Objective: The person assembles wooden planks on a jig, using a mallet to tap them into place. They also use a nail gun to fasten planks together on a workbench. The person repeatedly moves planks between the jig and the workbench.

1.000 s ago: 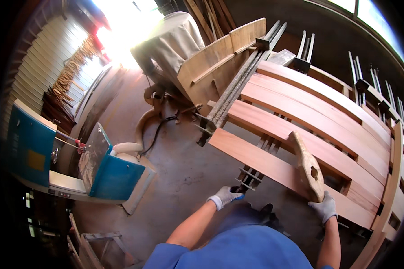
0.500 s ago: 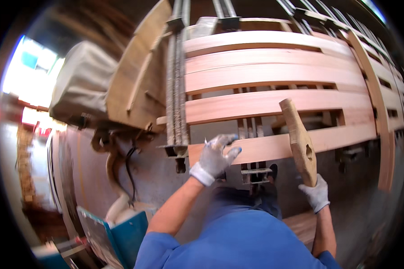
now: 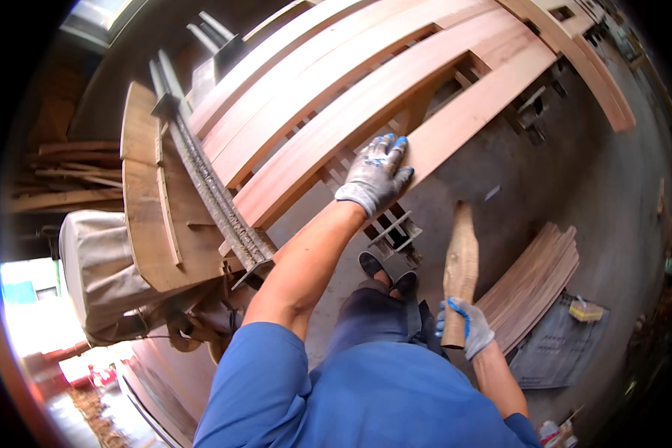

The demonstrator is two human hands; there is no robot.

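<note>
My left hand [image 3: 378, 175], in a grey-white glove with blue fingertips, lies palm down on the nearest pale pink wooden board [image 3: 474, 123]. Its fingers are stretched out over the board's left end. Low on the right, my right hand [image 3: 467, 325], gloved too, is closed around the lower end of a shaped wooden bar [image 3: 461, 261]. The bar points up and away from me, apart from the boards. Beyond the left hand, more long boards [image 3: 358, 123] lie side by side with slots between them. Metal clamp bars [image 3: 209, 183] run across their left ends.
A curved plywood panel [image 3: 145, 201] and a cloth-covered bulk [image 3: 97, 265] stand at left. Floor-level clamp ends [image 3: 396, 235] jut out below my left hand. Stacked wood strips [image 3: 534, 287] lie at right beside a dark mat [image 3: 556, 343] with a yellow box [image 3: 586, 310]. A crosswise plank [image 3: 605, 89] overhangs far right.
My left hand has gone from hovering by the near board's end to resting flat on it. The wooden bar has swung away from the boards and lower. The view has turned.
</note>
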